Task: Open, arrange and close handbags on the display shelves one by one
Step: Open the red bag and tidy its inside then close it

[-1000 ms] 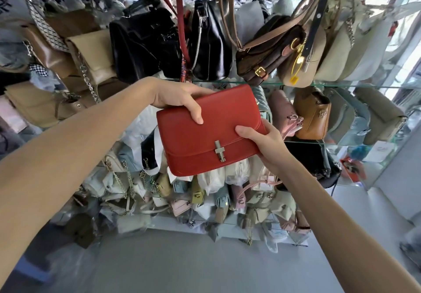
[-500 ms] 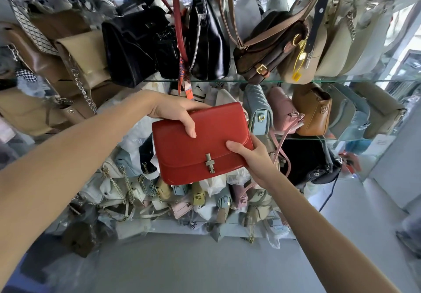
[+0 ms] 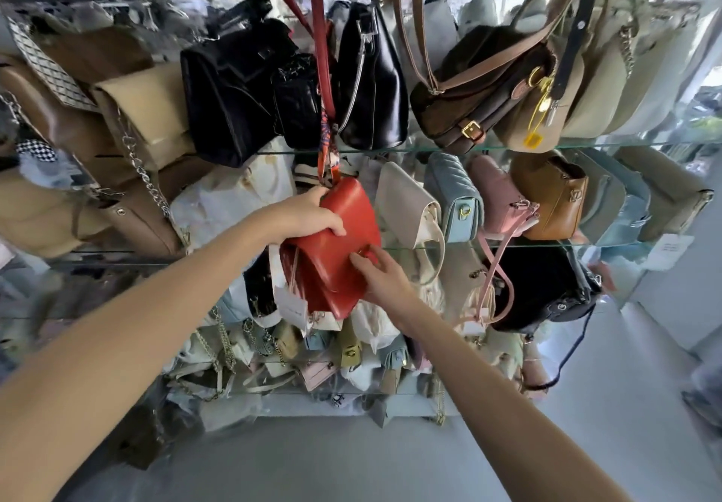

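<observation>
Shelves [image 3: 508,146] of glass fill the frame, packed with handbags. Centre frame, the red flap handbag [image 3: 336,243] sits tilted at the middle shelf's edge, just left of a cream bag [image 3: 410,204]. The left hand [image 3: 312,214] curls its grip over the bag's top edge; the right hand [image 3: 385,277] has spread fingers against its front. Judged step: seating the closed bag. Next likely calls for pushing it back upright, then letting go.
</observation>
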Motion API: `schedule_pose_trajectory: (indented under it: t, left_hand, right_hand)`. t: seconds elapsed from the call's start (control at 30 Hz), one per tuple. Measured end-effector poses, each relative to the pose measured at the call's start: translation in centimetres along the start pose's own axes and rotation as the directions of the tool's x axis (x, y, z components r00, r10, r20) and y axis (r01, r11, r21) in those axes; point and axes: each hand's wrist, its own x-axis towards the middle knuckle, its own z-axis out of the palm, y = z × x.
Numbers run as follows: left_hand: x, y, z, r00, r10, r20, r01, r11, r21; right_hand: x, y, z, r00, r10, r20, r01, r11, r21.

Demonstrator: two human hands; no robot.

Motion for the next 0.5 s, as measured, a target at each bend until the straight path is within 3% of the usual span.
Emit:
schedule_pose_trajectory:
  t: [0.17,0.27,0.37,0.5]
  left_hand:
    - [3.8,-0.3,1.8,0.991,-0.041,-0.124,0.043,0.999,0.018]
    - [6.7,-0.4,2.2,0.985,-0.052,-0.167,0.055,0.998,0.013]
    - [9.8,0.4,2.5,0.976,-0.058,-0.208,0.062,0.998,0.012]
    - [13.7,2.3,2.1,0.970,-0.063,-0.236,0.098,0.985,0.141]
  right_hand:
    - [3.3,0.1,-1.4,0.982,0.097,0.160,-0.077,0.989,-0.127]
    - [5.8,0.0,-2.6,0.960,0.116,0.253,-0.016,0.931,-0.364]
    - [8.6,-0.3,-3.2,0.977,0.028,0.213,0.093,0.838,-0.537]
    - [12.4,-1.2,-3.9,0.981,-0.071,0.180,0.159,0.825,-0.543]
